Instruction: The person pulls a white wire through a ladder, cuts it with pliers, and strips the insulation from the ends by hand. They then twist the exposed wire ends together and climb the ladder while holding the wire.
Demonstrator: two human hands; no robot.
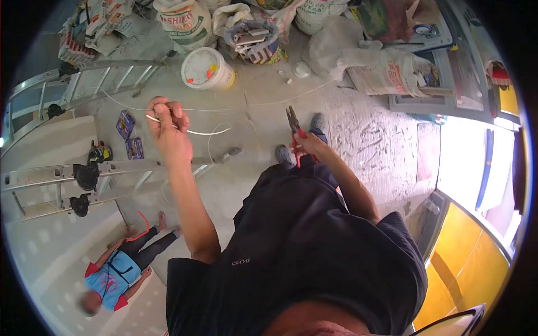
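Observation:
My left hand (169, 120) is raised at the left, its fingers closed round a thin white wire (208, 133). One end of the wire pokes out by the thumb, and the other side curves off to the right in a loose loop. In my right hand (308, 144) is a pair of pliers (294, 124) with red handles and dark metal jaws. The jaws point away from me, and no wire lies between them. A wide gap separates the pliers from the wire in my left hand.
Aluminium ladders (129, 167) stand at the left. A white bucket (207, 70), filled sacks (188, 25) and a debris bag (255, 42) line the far side. Another person (120, 269) in a blue shirt stands at lower left, near a red cord (144, 227). Yellow panels (468, 263) are at right.

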